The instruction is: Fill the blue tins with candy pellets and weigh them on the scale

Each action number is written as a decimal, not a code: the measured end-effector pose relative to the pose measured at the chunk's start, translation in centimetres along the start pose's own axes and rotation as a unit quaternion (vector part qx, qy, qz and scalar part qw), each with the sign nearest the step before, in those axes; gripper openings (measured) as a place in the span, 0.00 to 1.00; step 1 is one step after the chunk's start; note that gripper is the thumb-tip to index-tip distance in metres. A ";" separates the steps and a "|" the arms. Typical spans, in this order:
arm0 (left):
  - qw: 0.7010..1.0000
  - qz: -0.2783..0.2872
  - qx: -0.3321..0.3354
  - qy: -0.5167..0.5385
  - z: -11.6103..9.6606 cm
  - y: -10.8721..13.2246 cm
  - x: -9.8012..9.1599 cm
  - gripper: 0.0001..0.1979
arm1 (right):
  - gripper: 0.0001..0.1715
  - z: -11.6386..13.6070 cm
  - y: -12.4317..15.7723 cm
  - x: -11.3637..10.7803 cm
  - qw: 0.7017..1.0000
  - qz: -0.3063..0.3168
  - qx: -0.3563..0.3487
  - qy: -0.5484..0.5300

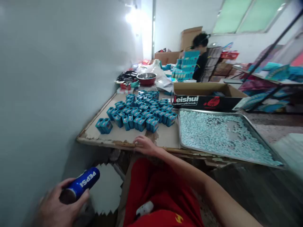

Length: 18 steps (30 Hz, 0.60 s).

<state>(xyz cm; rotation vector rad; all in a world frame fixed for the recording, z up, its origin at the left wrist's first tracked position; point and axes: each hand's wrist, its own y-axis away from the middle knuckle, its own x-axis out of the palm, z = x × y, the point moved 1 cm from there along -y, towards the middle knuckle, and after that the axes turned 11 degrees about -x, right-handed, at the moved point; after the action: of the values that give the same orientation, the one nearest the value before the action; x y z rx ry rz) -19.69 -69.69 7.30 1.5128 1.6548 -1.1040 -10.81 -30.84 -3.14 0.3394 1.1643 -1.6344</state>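
My left hand [60,201] grips a blue Pepsi can [85,183] low at the left, beside the table and tilted on its side. The fingers wrap round its dark end. My right hand [145,145] rests at the front edge of the table [165,138], its fingers loosely curled over the edge; whether something small is in them is hidden. Just beyond it stand many small teal boxes [140,121] with round openings on top, grouped closely. A metal tray [182,135] of small pale blue pieces lies to the right of the boxes.
Behind the tray sits an open cardboard carton [189,102]. A metal bowl [146,78] and a white bag [156,67] stand at the back. A person [201,60] is beside stacked teal packs [189,64]. The wall [59,78] closes the left side. An open box [107,189] is below the table.
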 end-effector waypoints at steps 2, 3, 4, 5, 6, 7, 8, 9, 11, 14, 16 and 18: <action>0.999 0.008 0.006 0.037 -5.4 -3.4 -0.2 0.27 | 0.18 0.3 2.3 -2.6 0.998 -0.008 -0.055 -0.001; 0.999 0.022 0.017 0.047 -8.3 -4.9 -0.1 0.27 | 0.16 0.2 3.5 -4.4 0.997 -0.011 -0.075 0.011; 0.998 0.042 0.035 0.044 -11.4 -6.5 0.2 0.28 | 0.14 -0.2 4.8 -6.4 0.996 -0.016 -0.083 0.032; 0.996 0.057 0.052 0.037 -14.6 -8.0 0.6 0.29 | 0.12 -0.8 6.1 -8.8 0.995 -0.023 -0.079 0.059; 0.995 0.071 0.071 0.029 -18.0 -9.6 1.2 0.30 | 0.11 -1.6 7.3 -11.4 0.993 -0.033 -0.071 0.086; 0.992 0.080 0.091 0.018 -21.5 -11.2 2.0 0.31 | 0.10 -2.5 8.4 -14.4 0.991 -0.047 -0.061 0.113; 0.990 0.083 0.115 0.008 -25.1 -12.8 2.9 0.32 | 0.08 -3.7 9.3 -17.6 0.987 -0.064 -0.049 0.139; 0.986 0.080 0.149 -0.001 -28.9 -14.4 4.0 0.33 | 0.07 -5.0 10.2 -20.9 0.982 -0.083 -0.041 0.163; 0.972 0.063 0.225 -0.016 -36.6 -17.3 6.5 0.36 | 0.07 -7.8 11.4 -27.7 0.969 -0.122 -0.011 0.214; 0.946 0.050 0.318 -0.015 -48.5 -20.4 11.3 0.35 | 0.08 -12.6 11.8 -36.8 0.930 -0.197 0.055 0.304; 0.936 0.056 0.346 0.006 -56.1 -21.2 15.2 0.33 | 0.10 -16.0 11.5 -41.2 0.898 -0.236 0.107 0.356; 0.931 0.092 0.352 0.005 -62.9 -21.0 19.5 0.31 | 0.14 -19.5 11.2 -44.1 0.871 -0.256 0.164 0.386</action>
<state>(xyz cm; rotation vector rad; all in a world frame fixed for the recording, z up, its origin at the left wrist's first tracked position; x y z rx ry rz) -37.84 -4.61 21.90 2.0538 1.1249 -1.6880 10.59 10.94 12.68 1.0489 1.6562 -2.2700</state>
